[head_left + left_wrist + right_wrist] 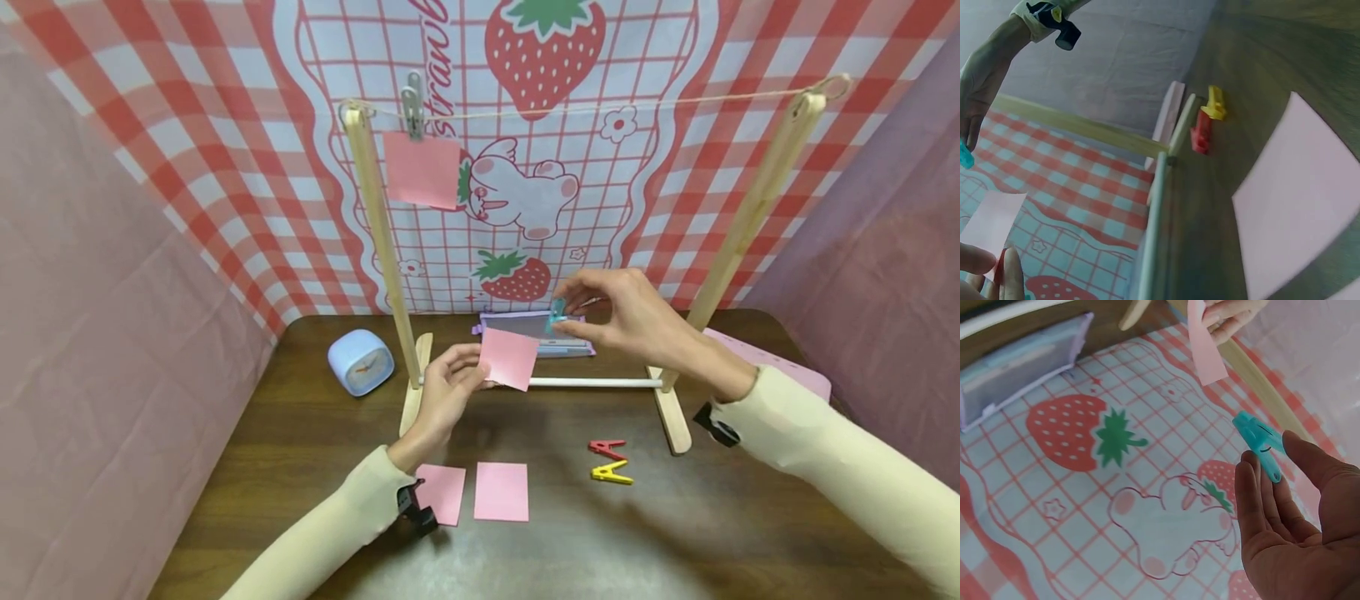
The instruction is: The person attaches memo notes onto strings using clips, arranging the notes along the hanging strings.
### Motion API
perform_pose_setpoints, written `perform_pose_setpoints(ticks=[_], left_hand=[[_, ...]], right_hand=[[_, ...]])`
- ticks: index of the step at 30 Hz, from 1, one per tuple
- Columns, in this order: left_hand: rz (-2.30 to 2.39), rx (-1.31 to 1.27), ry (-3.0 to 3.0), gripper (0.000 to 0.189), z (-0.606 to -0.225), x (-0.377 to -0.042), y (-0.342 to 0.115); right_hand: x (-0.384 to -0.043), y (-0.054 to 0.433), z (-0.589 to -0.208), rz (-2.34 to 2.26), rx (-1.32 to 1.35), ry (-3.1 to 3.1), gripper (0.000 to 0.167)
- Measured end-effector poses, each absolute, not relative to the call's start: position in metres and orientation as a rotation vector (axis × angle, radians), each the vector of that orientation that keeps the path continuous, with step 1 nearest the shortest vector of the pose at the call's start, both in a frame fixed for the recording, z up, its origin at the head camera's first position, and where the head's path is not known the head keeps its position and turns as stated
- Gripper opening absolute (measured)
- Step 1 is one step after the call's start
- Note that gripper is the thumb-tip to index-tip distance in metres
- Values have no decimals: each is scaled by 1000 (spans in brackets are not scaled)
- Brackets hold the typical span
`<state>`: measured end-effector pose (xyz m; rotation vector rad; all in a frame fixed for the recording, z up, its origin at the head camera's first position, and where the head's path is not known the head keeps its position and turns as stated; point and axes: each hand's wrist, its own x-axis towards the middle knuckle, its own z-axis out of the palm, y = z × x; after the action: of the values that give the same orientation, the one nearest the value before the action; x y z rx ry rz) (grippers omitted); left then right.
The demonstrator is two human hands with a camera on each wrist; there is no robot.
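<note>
My left hand (450, 387) pinches a square pink paper note (508, 358) by its edge, thumb in front, raised above the table. To its right, my right hand (626, 317) holds a teal clothespin (556, 315) between thumb and fingers. In the right wrist view the teal clothespin (1259, 439) stands apart from the note (1207, 356). A second pink note (422, 171) hangs from a grey clothespin (412, 104) on the string (600, 107) at the left. Two more pink notes, one (501, 492) beside another (444, 493), lie on the table; the left wrist partly covers one.
The string runs between two wooden posts (382, 242) (757, 217) joined low down by a white bar (592, 382). A red clothespin (606, 449) and a yellow clothespin (611, 473) lie at the right. Behind are a blue clock (362, 363), a zip pouch (570, 348) and a pink object (780, 367).
</note>
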<state>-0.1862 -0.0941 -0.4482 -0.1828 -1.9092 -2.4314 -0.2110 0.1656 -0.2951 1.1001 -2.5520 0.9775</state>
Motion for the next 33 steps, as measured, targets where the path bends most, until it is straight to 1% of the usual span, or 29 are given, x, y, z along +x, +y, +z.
perform_pose_setpoints(ticks=[7,17,27,33], left_hand=[[-2394,-192,-1808,32,-431,-194,-90],[-2369,-202,-1658,26,-404,-210,-83],[-2423,-299,-1465,24,-377,-226,-73],[-2400,-368,-1415,24,-356,-234,-68]], right_hand=[[-215,156,-276,992,1145,-2475,28],[-218,148,-237,985,1103,-2354,27],[-216,140,-201,1059,1106,-2201,24],[-222,132,-182,1121,1096,-2111,21]])
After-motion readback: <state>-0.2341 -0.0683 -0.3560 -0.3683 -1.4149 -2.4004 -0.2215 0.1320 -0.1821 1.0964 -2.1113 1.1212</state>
